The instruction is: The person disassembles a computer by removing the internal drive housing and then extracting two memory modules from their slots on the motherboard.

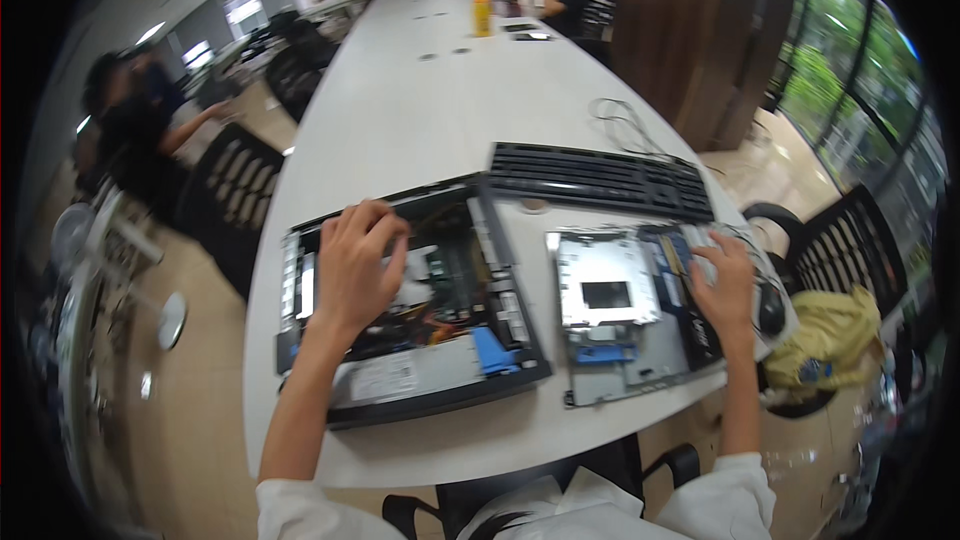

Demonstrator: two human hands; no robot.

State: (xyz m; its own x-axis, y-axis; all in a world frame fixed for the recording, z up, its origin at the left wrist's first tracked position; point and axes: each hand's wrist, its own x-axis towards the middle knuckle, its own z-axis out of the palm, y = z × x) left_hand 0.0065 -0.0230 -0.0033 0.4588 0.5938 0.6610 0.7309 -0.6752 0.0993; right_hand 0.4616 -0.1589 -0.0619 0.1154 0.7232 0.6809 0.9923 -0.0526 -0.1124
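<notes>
My left hand (355, 258) is over an opened desktop computer case (440, 395), its fingers curled and the thumb and index tips together. Whether something small sits in that pinch, I cannot make out. Inside the case show a green circuit board, coloured wires and a blue plastic latch (493, 350). To the right lies a metal drive bracket (575, 285) on a flat cover panel (655, 370). My right hand (725, 285) is at the panel's right side with fingers apart, close to dark strip-shaped parts (672, 258). No held object shows in it.
A black keyboard (600, 180) lies behind the parts, its cable (625, 120) looped farther back. A black mouse (770, 310) is by the table's right edge. A yellow bottle (482, 15) stands far down the white table (400, 90). Chairs and other people are around it.
</notes>
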